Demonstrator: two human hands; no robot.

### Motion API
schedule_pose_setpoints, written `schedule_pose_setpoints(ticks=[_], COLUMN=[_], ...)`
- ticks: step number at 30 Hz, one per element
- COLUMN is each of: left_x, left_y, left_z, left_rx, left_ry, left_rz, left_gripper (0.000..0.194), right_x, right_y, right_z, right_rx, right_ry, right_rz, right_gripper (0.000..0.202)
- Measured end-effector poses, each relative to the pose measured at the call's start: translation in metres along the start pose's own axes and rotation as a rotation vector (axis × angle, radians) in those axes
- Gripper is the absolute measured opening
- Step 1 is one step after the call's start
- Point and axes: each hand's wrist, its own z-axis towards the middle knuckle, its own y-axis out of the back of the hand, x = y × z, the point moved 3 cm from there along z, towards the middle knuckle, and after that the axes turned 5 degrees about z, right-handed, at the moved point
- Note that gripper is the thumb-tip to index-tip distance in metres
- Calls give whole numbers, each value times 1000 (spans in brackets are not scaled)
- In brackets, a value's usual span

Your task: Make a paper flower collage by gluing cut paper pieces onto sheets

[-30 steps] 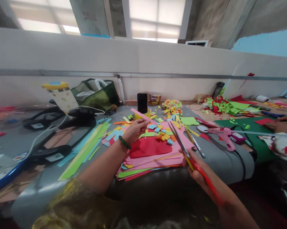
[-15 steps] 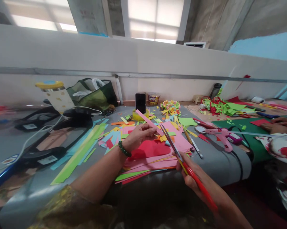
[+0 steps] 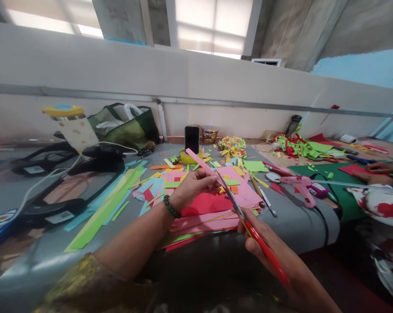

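Note:
My left hand, with a green bead bracelet on its wrist, pinches a pink paper strip that points up and to the left. Red-handled scissors are gripped in my right hand, their blades reaching up to the strip beside my left fingertips. Beneath the hands lie red paper and stacked pink sheets, with small cut pieces in many colours around them. Long green strips lie to the left.
A phone stands behind the paper, near a paper flower ball. A pink glue gun and a utility knife lie to the right. Another person's hands rest farther right. A tumbler and bag are at the left.
The scissor blades have moved slightly left and look closer together, now at the strip by my left fingertips. My left hand has shifted slightly right and still pinches the strip.

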Motion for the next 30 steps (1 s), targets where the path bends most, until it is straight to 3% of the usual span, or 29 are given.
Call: schedule_pose_setpoints(ticks=[21,30], left_x=[1,-2], left_y=[-1,-3], left_z=[0,-3], left_rx=[20,-3], left_ry=[-30,-26], left_rz=[10,20], left_gripper=[38,36], right_x=[-4,-13], right_y=[0,0], right_z=[0,-7], right_rx=[-21,-12], right_ry=[67,28], right_rz=[-9,28], right_gripper=[73,74])
